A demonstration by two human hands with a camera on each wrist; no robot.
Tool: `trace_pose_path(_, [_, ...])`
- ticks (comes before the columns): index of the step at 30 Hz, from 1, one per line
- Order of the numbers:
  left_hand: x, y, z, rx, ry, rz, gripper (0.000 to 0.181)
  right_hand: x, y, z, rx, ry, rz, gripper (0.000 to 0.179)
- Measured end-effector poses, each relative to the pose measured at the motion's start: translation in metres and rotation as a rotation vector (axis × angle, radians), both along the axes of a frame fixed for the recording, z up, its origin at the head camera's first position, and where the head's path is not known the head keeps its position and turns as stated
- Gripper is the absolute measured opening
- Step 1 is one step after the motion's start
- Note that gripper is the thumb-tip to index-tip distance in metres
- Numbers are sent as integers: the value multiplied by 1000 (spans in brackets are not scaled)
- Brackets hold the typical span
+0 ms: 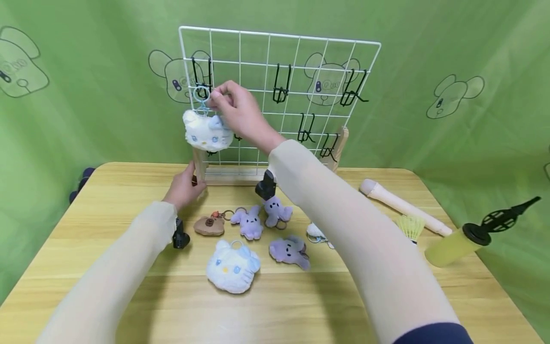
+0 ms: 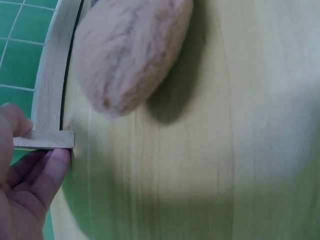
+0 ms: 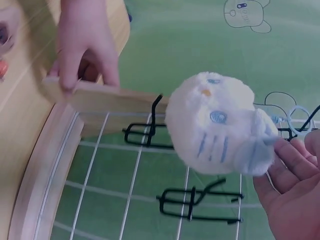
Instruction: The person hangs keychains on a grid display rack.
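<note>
Through the head view I have the right hand (image 1: 241, 109) pinching the blue ring (image 1: 194, 94) of a white Hello Kitty plush keychain (image 1: 206, 133) by a black hook (image 1: 195, 71) toward ten o'clock, while at nine o'clock the left hand (image 1: 185, 187) grips the wooden side post (image 1: 199, 160) of the grid rack (image 1: 269, 35).

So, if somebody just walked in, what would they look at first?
Probably the fluffy white cat plush, up at the left side of the white grid rack, beside the right hand. Next, maybe its look-alike, lying at the front of the table near the small purple plushes. After that, perhaps the pale microphone on the table's right side.
</note>
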State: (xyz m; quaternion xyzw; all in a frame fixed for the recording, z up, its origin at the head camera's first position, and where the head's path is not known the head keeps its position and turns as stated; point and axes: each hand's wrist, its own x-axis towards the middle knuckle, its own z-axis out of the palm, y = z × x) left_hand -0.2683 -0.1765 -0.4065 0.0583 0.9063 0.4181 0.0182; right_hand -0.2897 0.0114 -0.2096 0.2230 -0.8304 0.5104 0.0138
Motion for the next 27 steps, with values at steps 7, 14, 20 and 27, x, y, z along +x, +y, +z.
trace_pose_path(7, [1, 2, 1, 8, -3, 1, 75, 12, 32, -8, 91, 126, 37, 25])
trace_pose_path(14, [1, 2, 3, -11, 2, 10, 73, 32, 70, -20, 204, 195, 85, 29])
trace_pose_path(20, [0, 0, 2, -8, -15, 17, 78, 51, 112, -47, 346, 173, 147, 29])
trace_pose_path(27, [0, 2, 3, -10, -21, 24, 79, 71, 164, -88, 593, 170, 244, 23])
